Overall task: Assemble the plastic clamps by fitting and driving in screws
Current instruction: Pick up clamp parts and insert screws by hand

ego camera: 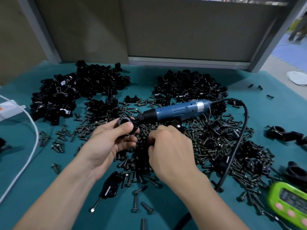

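1. Two hands meet mid-desk (49, 180). The left hand (108, 141) grips a black clamp (126, 127), thumb on top, fingers curled under it.
2. The right hand (171, 146) is just beside it, knuckles up, fingers curled tight. Fingertips are hidden, so I can't tell if it's pinching anything.
3. Loads of screws (207, 146) lie thick across the middle, right under both hands.
4. The blue driver (174, 110) lies on them just behind the hands, bit pointing at the clamp. Its black cord (239, 143) loops over the screws toward the near edge.
5. Black parts piles (93, 80) sit along the far edge.
6. Green timer (289, 206) at the near right corner, white cable (31, 135) by the left edge.
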Available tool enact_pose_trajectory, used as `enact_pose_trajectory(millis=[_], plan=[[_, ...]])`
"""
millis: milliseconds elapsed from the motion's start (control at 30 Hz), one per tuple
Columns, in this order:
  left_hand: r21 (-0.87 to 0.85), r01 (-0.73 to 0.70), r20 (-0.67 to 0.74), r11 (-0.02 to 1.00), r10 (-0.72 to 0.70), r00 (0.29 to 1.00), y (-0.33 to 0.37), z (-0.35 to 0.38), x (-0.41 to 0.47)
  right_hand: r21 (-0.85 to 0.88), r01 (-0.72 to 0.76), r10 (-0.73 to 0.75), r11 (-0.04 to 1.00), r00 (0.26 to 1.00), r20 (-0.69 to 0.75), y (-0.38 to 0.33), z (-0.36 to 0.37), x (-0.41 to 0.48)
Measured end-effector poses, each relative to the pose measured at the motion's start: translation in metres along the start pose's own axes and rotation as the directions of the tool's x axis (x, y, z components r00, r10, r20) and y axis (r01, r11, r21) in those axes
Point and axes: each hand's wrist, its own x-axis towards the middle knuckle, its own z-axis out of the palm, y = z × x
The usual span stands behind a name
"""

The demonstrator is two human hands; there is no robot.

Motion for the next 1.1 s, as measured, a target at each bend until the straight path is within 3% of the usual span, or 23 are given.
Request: enact_pose_trajectory(millis=[133, 233, 333, 500, 600, 800, 1100], plan=[[0.082, -0.027, 0.014, 0.996, 0.025, 1.000, -0.002, 0.001, -0.001, 0.367, -0.099, 0.116, 0.925, 0.993, -0.023, 0.011, 0.000, 0.001], [0.201, -0.064, 0.024, 0.977, 0.060, 0.998, -0.006, 0.004, 0.000, 0.637, -0.150, 0.173, 0.756, 0.985, 0.027, 0.022, -0.003, 0.005], [0.279, -0.090, 0.041, 0.956, 0.081, 0.996, -0.010, 0.008, -0.002, 0.794, -0.195, 0.213, 0.575, 0.973, 0.084, 0.031, -0.006, 0.008], [0.139, -0.040, 0.106, 0.989, 0.026, 0.994, -0.007, 0.007, -0.001, 0.950, -0.230, 0.154, 0.212, 0.968, 0.200, 0.035, -0.006, 0.010], [0.000, 0.051, 0.233, 0.999, -0.050, 0.971, -0.003, 0.003, -0.001, 0.968, -0.234, 0.165, 0.092, 0.962, 0.217, 0.034, -0.007, 0.011], [-0.082, 0.089, 0.362, 0.993, -0.053, 0.930, 0.000, -0.003, 0.000, 0.987, -0.131, 0.154, 0.095, 0.981, 0.116, 0.033, -0.010, 0.009], [0.027, 0.030, 0.327, 0.999, -0.037, 0.944, -0.004, 0.000, -0.001, 0.859, -0.055, 0.083, 0.509, 0.996, 0.015, 0.034, -0.006, 0.007]])
